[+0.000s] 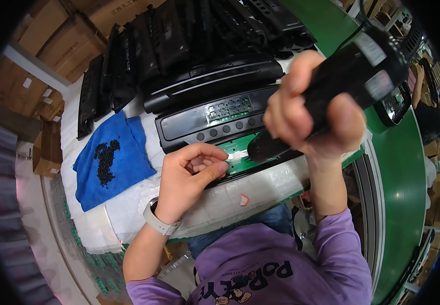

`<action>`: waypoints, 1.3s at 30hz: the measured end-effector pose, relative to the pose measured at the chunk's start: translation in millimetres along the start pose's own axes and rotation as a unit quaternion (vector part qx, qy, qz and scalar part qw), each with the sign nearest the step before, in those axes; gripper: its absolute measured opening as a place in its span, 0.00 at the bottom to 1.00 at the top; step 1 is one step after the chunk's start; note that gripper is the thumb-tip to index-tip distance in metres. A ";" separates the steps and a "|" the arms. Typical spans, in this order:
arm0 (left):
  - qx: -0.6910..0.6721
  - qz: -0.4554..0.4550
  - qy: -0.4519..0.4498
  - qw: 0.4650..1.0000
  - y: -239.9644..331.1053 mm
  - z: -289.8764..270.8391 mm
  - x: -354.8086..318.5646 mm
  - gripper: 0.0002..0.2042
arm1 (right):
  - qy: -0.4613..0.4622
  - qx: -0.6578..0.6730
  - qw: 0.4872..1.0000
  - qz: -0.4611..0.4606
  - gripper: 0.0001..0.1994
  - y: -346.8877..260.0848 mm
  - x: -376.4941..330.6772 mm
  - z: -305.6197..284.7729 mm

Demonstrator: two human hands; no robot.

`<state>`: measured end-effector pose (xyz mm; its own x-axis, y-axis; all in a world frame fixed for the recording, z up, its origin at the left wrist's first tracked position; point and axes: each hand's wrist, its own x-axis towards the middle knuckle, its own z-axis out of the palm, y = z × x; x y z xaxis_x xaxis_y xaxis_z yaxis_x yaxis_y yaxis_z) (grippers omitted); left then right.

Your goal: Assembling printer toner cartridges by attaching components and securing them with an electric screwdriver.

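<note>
A green circuit board (pixel 240 155) lay seated in a black plastic panel (pixel 210 124) at the near edge of a white padded bench (pixel 260 190), just in front of the person. The left hand (pixel 189 173) rested on the board's left end, fingers curled and thumb pressed flat on it, apparently to hold it steady. The right hand (pixel 306 119) was closed tight around a black electric screwdriver (pixel 332 91), tilted so its tip pointed down at the board beside the left thumb. To the left, a blue cloth (pixel 110 162) held a small heap of black screws (pixel 105 160), within easy reach. Behind stood a row of more black panels (pixel 179 46). A green conveyor belt (pixel 403 188) curved past on the right, and cardboard boxes (pixel 57 46) were stacked at the upper left.
</note>
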<state>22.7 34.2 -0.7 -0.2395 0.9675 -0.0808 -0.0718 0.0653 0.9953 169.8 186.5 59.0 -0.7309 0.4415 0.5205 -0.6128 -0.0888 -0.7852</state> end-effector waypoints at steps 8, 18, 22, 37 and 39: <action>-0.072 -0.014 -0.004 0.997 9.0 -1.2 -1.6 0.06 | 0.025 0.222 0.970 -0.098 0.20 2.4 1.2 -12.3; -0.080 -0.006 -0.019 0.997 6.8 -2.6 -2.2 0.06 | 0.032 0.194 0.977 -0.085 0.20 9.2 -0.5 -3.9; -0.092 -0.052 -0.021 0.994 13.3 -2.0 -3.8 0.05 | 0.034 0.197 0.977 -0.080 0.20 9.7 -1.1 -2.5; 0.662 0.094 0.327 0.668 33.0 -116.4 -42.4 0.15 | 0.136 -0.180 0.974 -0.024 0.16 -23.4 10.1 -25.6; 0.731 -0.027 0.302 0.612 23.5 -141.1 -63.6 0.13 | 0.130 -0.196 0.972 -0.017 0.15 -20.9 12.3 -26.3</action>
<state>-100.4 -60.3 20.2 -0.6201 0.7171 0.3182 0.7415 0.6682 -0.0609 181.5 217.3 73.0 -0.5802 0.6536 0.4859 -0.4363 0.2543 -0.8631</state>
